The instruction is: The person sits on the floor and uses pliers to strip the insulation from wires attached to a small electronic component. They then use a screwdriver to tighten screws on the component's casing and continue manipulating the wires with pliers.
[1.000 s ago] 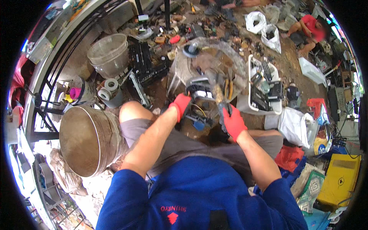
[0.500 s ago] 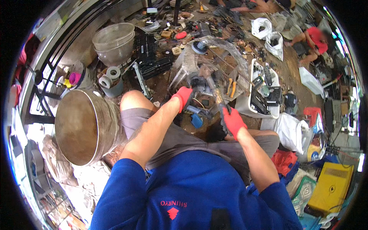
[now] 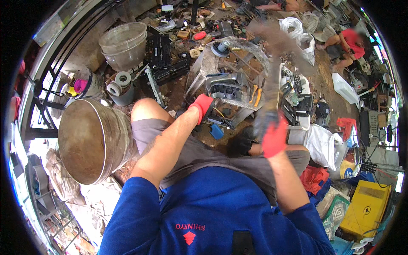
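In a red glove, my right hand (image 3: 274, 136) grips the handle of a hammer (image 3: 274, 85), raised and smeared by motion. My left hand (image 3: 203, 108), also gloved, is closed on a dark device part (image 3: 223, 91) at the near edge of a worn, low metal stand (image 3: 193, 74). A round metal-and-plastic piece (image 3: 220, 49) sits on the stand's far end, and orange-handled pliers (image 3: 255, 93) lie at its right. A blue plastic piece (image 3: 216, 131) is on the ground below.
Large buckets (image 3: 87, 140) and clear tubs (image 3: 123, 49) stand left. A white bin (image 3: 304, 123) of electronic parts is right, with bags (image 3: 318, 144) and a yellow case (image 3: 363, 210). Scrap covers the far floor (image 3: 178, 29). A co-worker in red (image 3: 348, 44) sits upper right; another person's limbs (image 3: 282, 6) show behind.
My right hand and the hammer have swung up and to the right, away from the dark part on the stand. My left hand is a little higher in the picture but still at that part.
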`<move>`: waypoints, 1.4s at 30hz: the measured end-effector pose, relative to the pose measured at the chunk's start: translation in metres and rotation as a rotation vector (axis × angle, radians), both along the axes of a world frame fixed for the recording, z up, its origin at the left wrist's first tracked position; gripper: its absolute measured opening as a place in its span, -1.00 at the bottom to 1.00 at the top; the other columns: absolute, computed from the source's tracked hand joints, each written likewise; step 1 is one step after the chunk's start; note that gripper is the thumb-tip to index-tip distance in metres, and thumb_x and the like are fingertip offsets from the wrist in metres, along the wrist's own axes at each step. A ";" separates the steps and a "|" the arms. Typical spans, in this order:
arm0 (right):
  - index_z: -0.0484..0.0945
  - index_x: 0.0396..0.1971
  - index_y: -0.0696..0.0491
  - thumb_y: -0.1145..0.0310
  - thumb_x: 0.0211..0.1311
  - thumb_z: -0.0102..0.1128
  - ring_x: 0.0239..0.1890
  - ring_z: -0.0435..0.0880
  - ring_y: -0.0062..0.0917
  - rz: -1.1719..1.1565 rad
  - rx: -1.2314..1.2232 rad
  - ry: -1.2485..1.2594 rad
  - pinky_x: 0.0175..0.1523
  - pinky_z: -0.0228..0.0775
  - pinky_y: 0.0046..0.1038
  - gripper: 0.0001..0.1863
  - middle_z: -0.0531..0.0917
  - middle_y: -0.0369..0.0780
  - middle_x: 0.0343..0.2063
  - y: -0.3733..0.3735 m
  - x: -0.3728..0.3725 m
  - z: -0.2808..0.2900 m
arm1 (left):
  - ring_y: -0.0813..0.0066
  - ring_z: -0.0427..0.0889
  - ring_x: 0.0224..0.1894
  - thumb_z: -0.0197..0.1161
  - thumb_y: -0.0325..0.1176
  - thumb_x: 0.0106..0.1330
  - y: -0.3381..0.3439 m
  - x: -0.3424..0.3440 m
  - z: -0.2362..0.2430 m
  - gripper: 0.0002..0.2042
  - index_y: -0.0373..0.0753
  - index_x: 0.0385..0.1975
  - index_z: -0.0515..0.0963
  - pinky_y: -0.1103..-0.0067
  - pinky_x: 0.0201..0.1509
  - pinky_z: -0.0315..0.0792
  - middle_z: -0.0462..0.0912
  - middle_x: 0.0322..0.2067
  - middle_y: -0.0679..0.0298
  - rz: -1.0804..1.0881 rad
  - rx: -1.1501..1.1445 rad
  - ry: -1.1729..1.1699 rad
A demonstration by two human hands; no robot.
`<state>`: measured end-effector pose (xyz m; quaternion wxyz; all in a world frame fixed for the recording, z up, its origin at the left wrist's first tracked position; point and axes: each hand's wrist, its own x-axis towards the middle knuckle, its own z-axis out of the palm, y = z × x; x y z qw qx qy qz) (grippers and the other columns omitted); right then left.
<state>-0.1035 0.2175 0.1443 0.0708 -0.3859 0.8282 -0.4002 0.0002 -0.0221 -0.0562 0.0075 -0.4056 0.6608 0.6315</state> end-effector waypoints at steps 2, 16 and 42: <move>0.25 0.35 0.24 0.08 0.44 0.09 0.12 0.58 -0.02 -0.091 0.434 -0.231 0.31 0.32 -0.18 -0.33 0.60 0.11 0.05 -0.013 0.000 -0.036 | -0.06 0.72 -0.18 0.24 -0.09 0.26 0.001 0.001 0.011 -0.61 -0.39 -0.30 0.68 0.29 -0.16 0.51 0.72 -0.33 -0.14 0.007 -0.124 -0.030; 0.51 0.16 0.18 0.09 0.32 0.26 -0.03 0.68 -0.24 -0.294 -0.043 0.015 0.14 0.45 -0.32 -0.44 0.71 -0.03 -0.11 0.008 -0.116 0.008 | -0.17 0.47 0.22 0.21 -0.37 0.28 0.021 0.042 0.085 -0.49 -0.26 0.26 0.39 0.28 0.30 0.37 0.51 0.13 -0.16 0.211 -0.555 0.217; 0.57 0.05 0.14 0.25 0.11 0.46 -0.02 0.65 -0.29 0.603 0.029 -0.454 0.15 0.45 -0.30 -0.48 0.68 -0.09 -0.05 0.012 -0.072 -0.032 | 0.00 0.60 0.08 0.21 -0.61 0.05 0.041 0.058 0.201 -0.52 -0.28 0.07 0.58 0.37 0.19 0.45 0.60 -0.01 -0.01 -0.474 -0.741 0.225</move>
